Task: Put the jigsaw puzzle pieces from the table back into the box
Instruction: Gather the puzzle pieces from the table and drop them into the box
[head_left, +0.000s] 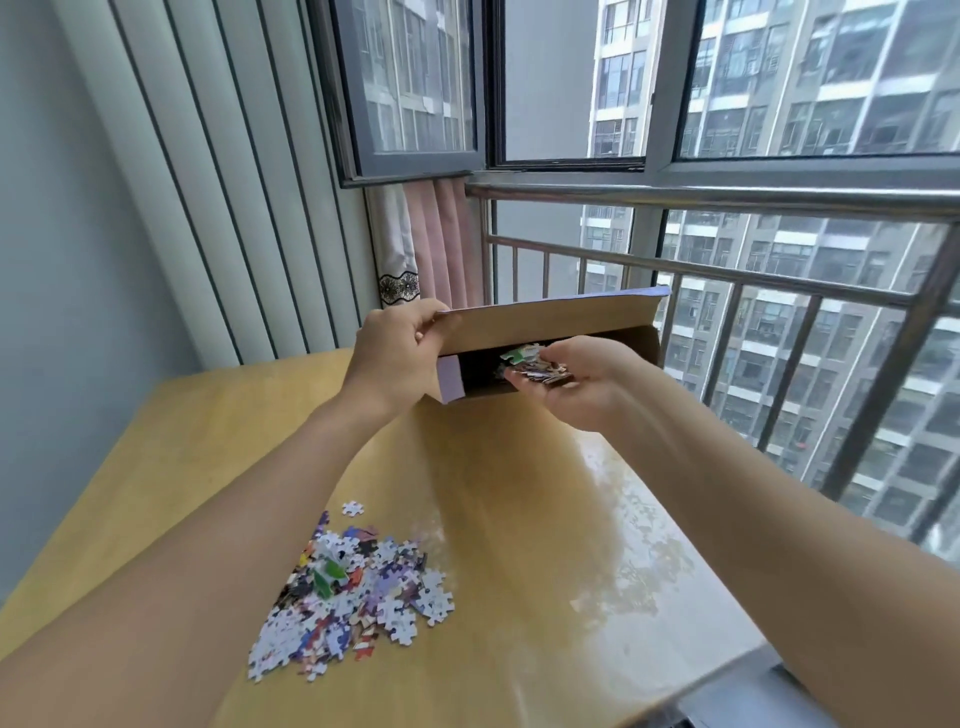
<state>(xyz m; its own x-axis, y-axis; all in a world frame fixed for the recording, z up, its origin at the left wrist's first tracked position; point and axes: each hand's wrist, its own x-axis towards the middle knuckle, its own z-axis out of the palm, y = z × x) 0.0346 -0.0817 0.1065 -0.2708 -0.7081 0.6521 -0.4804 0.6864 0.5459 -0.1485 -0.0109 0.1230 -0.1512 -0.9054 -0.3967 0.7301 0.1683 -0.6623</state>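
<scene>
Head view: wooden table (519, 519) by a railed window (727, 270); left hand (395, 353) grips box (545, 322), right hand (576, 384) cups pieces (535, 364).

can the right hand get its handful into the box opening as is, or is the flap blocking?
Probably yes. The left hand holds the brown cardboard lid flap up, so the dark opening of the purple-edged cardboard box is exposed. The right hand, carrying a handful of jigsaw pieces, is already at the opening with nothing between.
</scene>
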